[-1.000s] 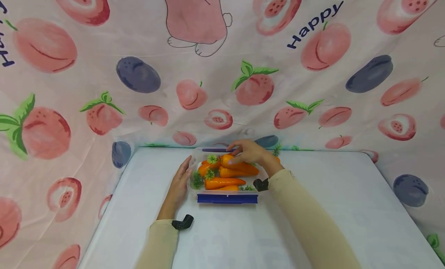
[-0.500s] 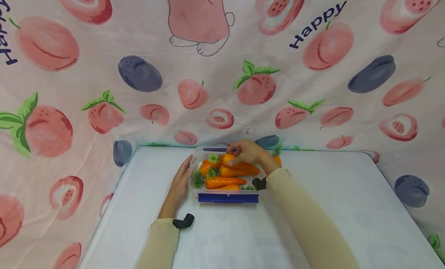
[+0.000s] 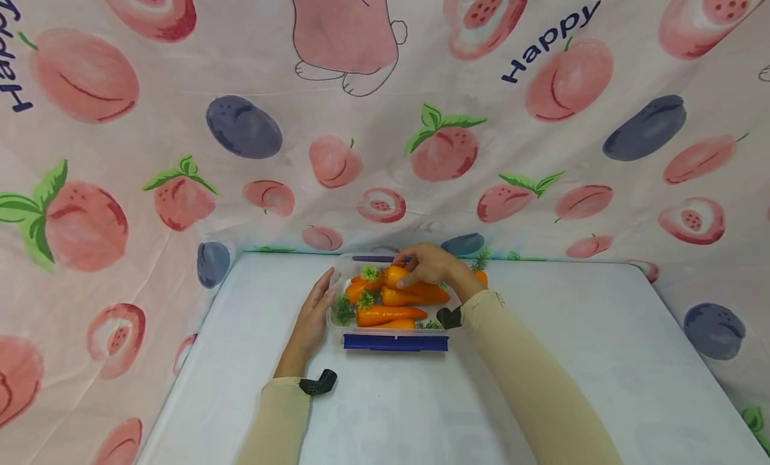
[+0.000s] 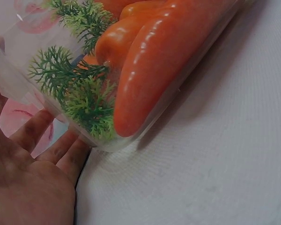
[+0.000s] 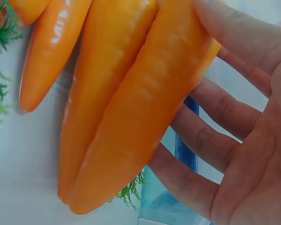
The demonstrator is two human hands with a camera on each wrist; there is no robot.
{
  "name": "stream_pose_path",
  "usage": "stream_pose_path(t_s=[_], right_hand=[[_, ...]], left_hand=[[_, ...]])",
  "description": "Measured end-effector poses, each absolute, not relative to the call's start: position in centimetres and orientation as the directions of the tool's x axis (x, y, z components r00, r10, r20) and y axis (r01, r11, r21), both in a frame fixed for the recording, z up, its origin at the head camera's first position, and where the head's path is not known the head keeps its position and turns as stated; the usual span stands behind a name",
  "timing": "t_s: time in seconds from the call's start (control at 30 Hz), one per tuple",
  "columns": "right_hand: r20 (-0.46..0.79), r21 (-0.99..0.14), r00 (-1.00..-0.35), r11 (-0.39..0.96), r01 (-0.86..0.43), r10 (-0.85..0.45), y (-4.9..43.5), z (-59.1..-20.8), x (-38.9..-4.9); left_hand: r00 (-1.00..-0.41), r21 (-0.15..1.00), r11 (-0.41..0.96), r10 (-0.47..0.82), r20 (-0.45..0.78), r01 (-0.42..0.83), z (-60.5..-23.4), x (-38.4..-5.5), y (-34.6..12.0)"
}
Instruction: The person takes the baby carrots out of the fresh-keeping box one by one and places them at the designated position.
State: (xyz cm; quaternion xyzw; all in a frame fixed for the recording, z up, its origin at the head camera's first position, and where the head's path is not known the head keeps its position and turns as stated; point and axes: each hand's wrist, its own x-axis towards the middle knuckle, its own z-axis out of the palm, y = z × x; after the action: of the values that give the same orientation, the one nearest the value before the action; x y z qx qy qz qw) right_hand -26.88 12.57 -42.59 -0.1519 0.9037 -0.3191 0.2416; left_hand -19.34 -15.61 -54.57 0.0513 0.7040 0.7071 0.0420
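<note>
A clear plastic food container (image 3: 385,331) holds several glossy orange toy carrots (image 3: 391,315) with green sprigs (image 3: 343,311). My right hand (image 3: 430,263) reaches over its back right part and grips one carrot (image 5: 136,117), thumb on top and fingertips along its side. That carrot lies against another carrot (image 5: 98,70) in the right wrist view. On the container's left side, my left hand (image 3: 311,317) rests with extended fingers (image 4: 35,129) against the outer wall. A tapered carrot (image 4: 154,65) shows through the wall in the left wrist view.
A blue latch flap (image 3: 395,343) hangs folded out at the container's front, and another blue strip (image 3: 373,258) shows at its back. Behind the right wrist, part of a carrot (image 3: 480,276) with a green top shows. A fruit-printed cloth (image 3: 373,171) borders the white table (image 3: 571,345).
The whole head view has shifted slightly to the right. Both hands, the container and the carrots keep nearly the same places relative to each other.
</note>
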Motion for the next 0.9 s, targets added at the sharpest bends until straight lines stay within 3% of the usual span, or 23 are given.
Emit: stream_pose_path(t_s=[0.9], right_hand=[[-0.301, -0.784, -0.853, 0.620, -0.033, -0.426, 14.0, -40.6, -26.1]], left_hand=[[-0.989, 0.998, 0.029, 0.136, 0.054, 0.059, -55.1, -19.5, -16.0]])
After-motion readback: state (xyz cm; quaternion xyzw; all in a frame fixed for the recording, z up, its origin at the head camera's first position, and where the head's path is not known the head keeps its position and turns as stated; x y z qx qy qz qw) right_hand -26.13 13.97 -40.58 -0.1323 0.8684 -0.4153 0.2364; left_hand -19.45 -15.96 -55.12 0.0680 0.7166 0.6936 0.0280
